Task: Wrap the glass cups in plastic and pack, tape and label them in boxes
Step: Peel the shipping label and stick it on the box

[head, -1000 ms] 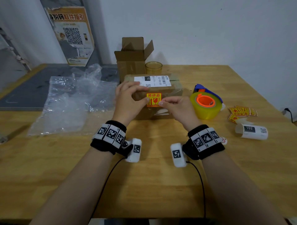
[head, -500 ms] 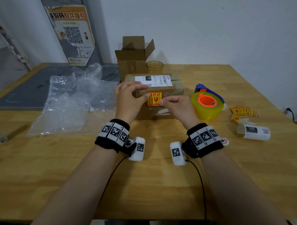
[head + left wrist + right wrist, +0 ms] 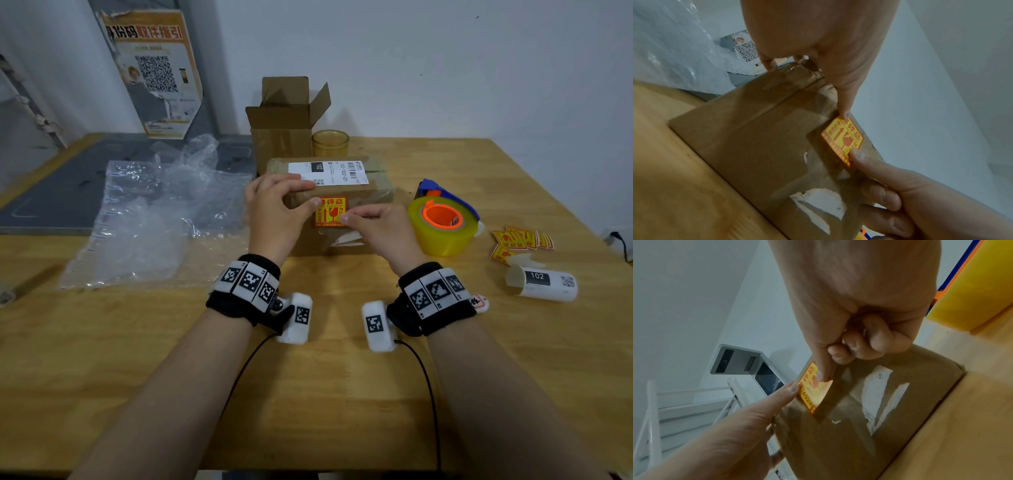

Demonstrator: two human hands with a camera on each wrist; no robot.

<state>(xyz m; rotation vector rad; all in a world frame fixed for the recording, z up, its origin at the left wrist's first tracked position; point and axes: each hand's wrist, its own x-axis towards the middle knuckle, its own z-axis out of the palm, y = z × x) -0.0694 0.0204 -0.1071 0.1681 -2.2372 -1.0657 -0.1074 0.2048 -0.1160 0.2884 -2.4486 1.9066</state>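
Note:
A taped brown box [image 3: 376, 192] lies on the wooden table [image 3: 308, 394], with a white shipping label [image 3: 329, 173] on its top. A yellow and red fragile sticker [image 3: 330, 212] sits on its front face. My left hand [image 3: 277, 212] grips the box's top left edge, its thumb on the sticker's upper left corner [image 3: 842, 138]. My right hand [image 3: 380, 226] presses its thumb on the sticker's right side [image 3: 813, 391], the other fingers curled into the palm. An amber glass cup [image 3: 330, 144] stands behind the box, beside an open carton [image 3: 284, 137].
Crumpled bubble wrap [image 3: 147, 219] covers the table's left side. A yellow tape dispenser [image 3: 442, 226] stands right of the box. Farther right lie loose fragile stickers [image 3: 520, 240] and a curled strip of white labels [image 3: 541, 282]. A grey mat [image 3: 51, 192] lies at the far left.
My left thumb has crept slightly up the sticker's left edge. Both hands otherwise stay on the box and sticker.

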